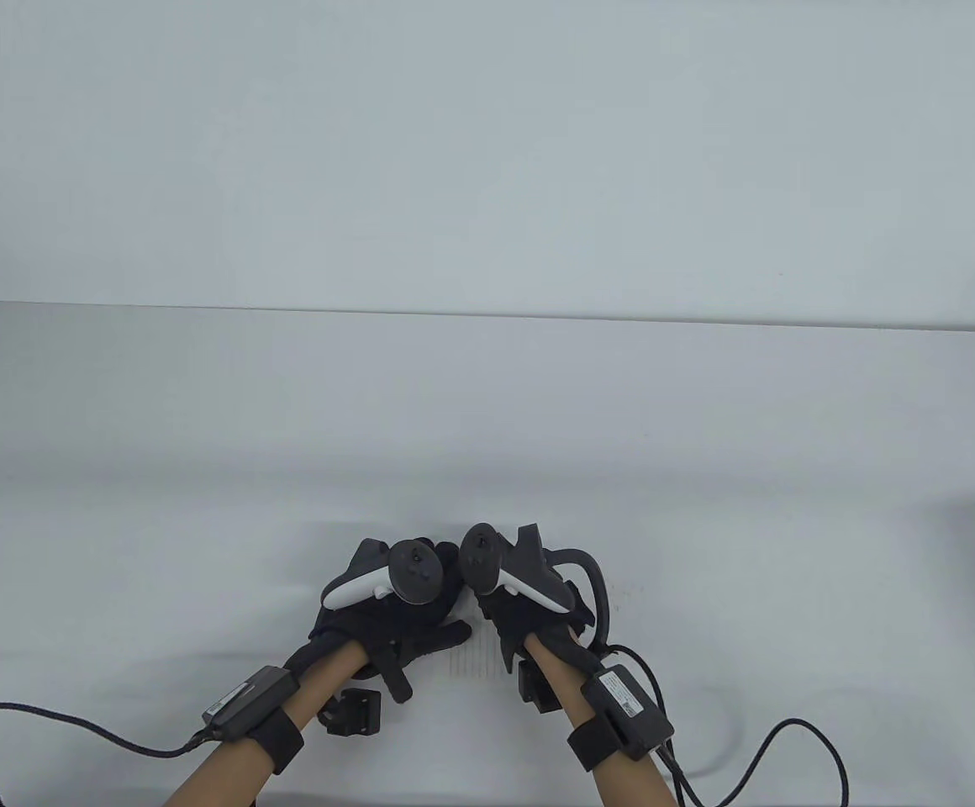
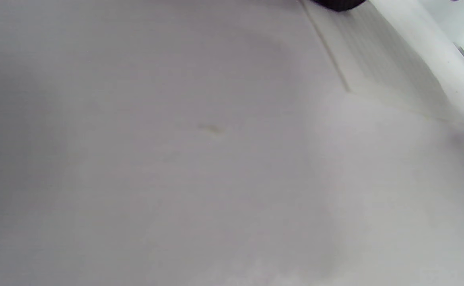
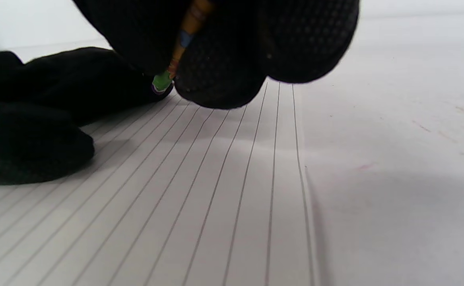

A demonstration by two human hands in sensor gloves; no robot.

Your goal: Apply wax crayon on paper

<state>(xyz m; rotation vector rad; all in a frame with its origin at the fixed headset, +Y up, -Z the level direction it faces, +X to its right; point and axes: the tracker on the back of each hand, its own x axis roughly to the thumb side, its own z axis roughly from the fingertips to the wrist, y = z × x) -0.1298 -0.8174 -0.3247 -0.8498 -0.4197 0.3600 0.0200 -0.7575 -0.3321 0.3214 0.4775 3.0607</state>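
**Two gloved hands meet over lined paper**

Only the right wrist view shows the crayon [image 3: 180,45]: the right hand [image 1: 529,614] pinches it between fingertips [image 3: 220,75], green tip [image 3: 162,81] down at the lined paper [image 3: 200,198]. Left hand [image 1: 387,626] lies flat on the paper left of the crayon, fingers spread. Table view hides the crayon behind trackers [image 1: 416,572]. Left wrist view shows only the white table [image 2: 176,159] and paper edge.

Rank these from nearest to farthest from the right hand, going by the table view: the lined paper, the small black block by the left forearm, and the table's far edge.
1. The lined paper: directly under the right hand, showing between the two hands.
2. The small black block: farther left, beside the left forearm near the bottom edge.
3. The table's far edge: well beyond both hands, across the middle of the view.
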